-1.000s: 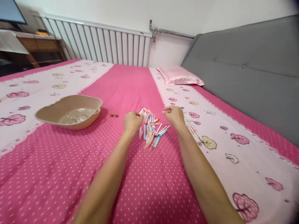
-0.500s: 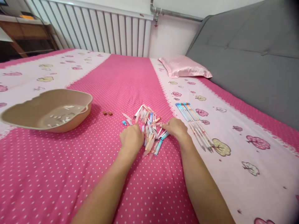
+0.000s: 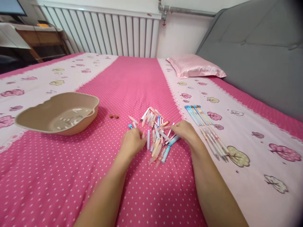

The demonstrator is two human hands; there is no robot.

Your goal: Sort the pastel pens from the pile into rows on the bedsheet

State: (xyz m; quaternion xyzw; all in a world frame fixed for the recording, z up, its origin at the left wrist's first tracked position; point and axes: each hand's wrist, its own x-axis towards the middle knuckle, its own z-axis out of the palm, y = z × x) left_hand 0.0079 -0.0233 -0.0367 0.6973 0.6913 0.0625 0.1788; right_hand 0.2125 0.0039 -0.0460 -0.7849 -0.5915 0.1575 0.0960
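A loose pile of short pens and caps (image 3: 156, 132), blue, pink and white, lies on the pink dotted bedsheet (image 3: 132, 85). My left hand (image 3: 132, 142) rests at the pile's left edge with its fingers curled; what they hold is hidden. My right hand (image 3: 186, 130) is at the pile's right edge, fingertips pinched on a thin white pen. Right of the pile lie two tidy rows: blue pens (image 3: 197, 113) farther away and pale pink pens (image 3: 214, 140) nearer.
A beige scalloped bowl (image 3: 93, 105) with small white bits inside sits to the left. Two small brown pieces (image 3: 114, 116) lie between bowl and pile. A pink pillow (image 3: 195, 65), grey headboard (image 3: 255, 56) and white radiator (image 3: 101, 31) bound the bed.
Both hands drew back from the far side of the pile to its near edges, uncovering the two rows of pens on the right. The camera view also shifted.
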